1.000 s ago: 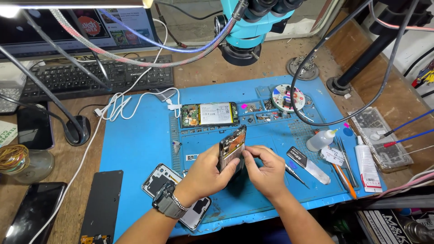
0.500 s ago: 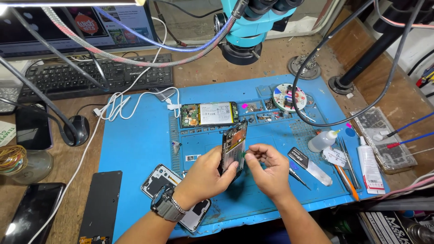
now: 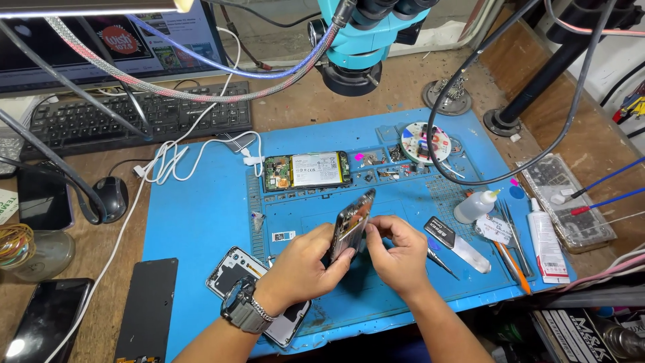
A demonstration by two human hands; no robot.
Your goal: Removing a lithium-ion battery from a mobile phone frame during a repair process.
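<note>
Phone frame (image 3: 351, 225) stood on edge near the middle of the picture, just above the blue mat (image 3: 201, 215), long axis tipped from lower left up to upper right. Gripped along its lower left side by the left hand (image 3: 306, 265), fingers curled and pressed around the edge. Met on its right side by the right hand (image 3: 398, 252), fingertips pinched together against the frame's edge; whether a small part sat between them could not be told. Both hands equally close, one on each side, touching the frame. Looked thin, hard and shiny, with dark and metal bits inside. Wrapped around the left wrist, a grey watch (image 3: 243, 310) with a metal band. Just under that wrist, lower left of the middle, lay a phone back cover (image 3: 232, 269), flat and pale with a round camera hole. Above the hands lay an open phone (image 3: 307, 170) showing a green board and a white battery. To the right lay tweezers (image 3: 440, 261), a small squeeze bottle (image 3: 474, 205) of clear plastic and a white tube (image 3: 545, 242). Further out, at the lower left, a flat black screen panel (image 3: 144, 306). At the top, a teal microscope (image 3: 359, 37), and in the upper left a black keyboard (image 3: 134, 117).
</note>
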